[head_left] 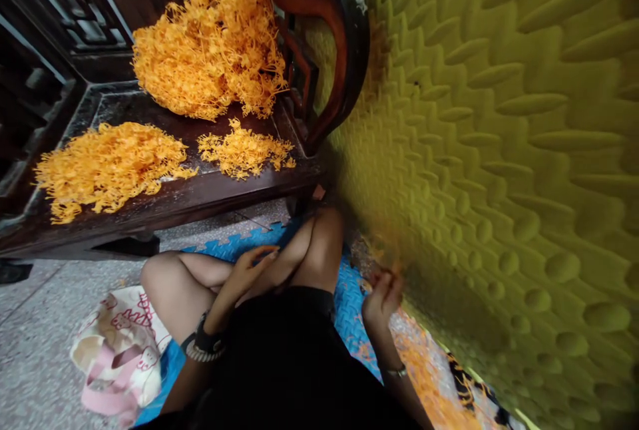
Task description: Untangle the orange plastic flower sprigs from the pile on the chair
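Observation:
My left hand [249,271] is over my crossed legs, its fingers loosely curved and apart, with nothing visible in them. My right hand [382,297] is raised beside the yellow wall, fingers bent together and smeared by motion. A blurred orange plastic sprig [385,249] shows just above its fingertips, seemingly pinched there. On the dark wooden bench ahead lie a large heap of orange plastic sprigs [210,50], a flatter pile [112,167] at the left and a small pile [244,150] near the front edge.
The bench's curved armrest [349,57] stands against the yellow embossed wall panel [474,150]. A blue foam mat [352,297] lies under me. At the left is a cream bag with pink handles [120,350]. More orange pieces [429,363] lie on clear plastic at the right.

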`<state>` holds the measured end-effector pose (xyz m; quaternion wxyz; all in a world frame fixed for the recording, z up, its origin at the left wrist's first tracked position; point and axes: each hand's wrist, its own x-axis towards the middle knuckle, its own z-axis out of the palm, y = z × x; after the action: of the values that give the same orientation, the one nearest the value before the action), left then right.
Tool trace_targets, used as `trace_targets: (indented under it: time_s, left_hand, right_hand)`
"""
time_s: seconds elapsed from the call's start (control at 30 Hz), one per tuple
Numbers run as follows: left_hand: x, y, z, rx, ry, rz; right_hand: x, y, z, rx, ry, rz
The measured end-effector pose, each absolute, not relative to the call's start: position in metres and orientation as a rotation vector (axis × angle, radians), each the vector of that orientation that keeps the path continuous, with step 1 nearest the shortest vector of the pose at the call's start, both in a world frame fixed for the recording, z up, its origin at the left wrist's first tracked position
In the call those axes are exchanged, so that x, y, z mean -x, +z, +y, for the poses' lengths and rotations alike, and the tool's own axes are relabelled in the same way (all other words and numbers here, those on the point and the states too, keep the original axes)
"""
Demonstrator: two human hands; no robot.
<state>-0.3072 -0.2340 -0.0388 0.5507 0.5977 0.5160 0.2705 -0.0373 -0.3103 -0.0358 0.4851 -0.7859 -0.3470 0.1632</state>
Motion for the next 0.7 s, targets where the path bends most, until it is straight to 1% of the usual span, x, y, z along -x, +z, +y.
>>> trace_targets:
  time_s: [0.07, 0.17, 0.23, 0.37, 0.47, 0.6, 0.7]
  left_hand:
    - [0.315, -0.065, -0.239, -1.486, 0.557, 1.339]
    - [0.324, -0.094, -0.241, -1.590, 0.426, 1.421]
    - [0.328, -0.109, -0.234, -1.643, 0.341, 1.427]
    - [0.325, -0.137, -0.212, -1.730, 0.188, 1.470]
    - [0.317, -0.161, -0.200, -1.750, 0.111, 1.548]
    - [0.310, -0.185, -0.204, -1.744, 0.065, 1.628]
    - [0.310, -0.192, -0.209, -1.742, 0.094, 1.670]
  right_hand:
    - [0.017, -0.057, -0.347, 2.083, 0.301, -0.756]
    - [-0.003, -0.092, -0.408, 2.269, 0.311, -0.866]
    - [-0.009, -0.111, -0.446, 2.341, 0.297, -0.826]
    - [-0.016, -0.130, -0.495, 2.482, 0.165, -0.665]
    - [-0.019, -0.136, -0.502, 2.548, 0.112, -0.634]
    - [-0.017, -0.148, -0.484, 2.540, 0.231, -0.716]
    - [-0.015, -0.157, -0.466, 2.522, 0.314, -0.718]
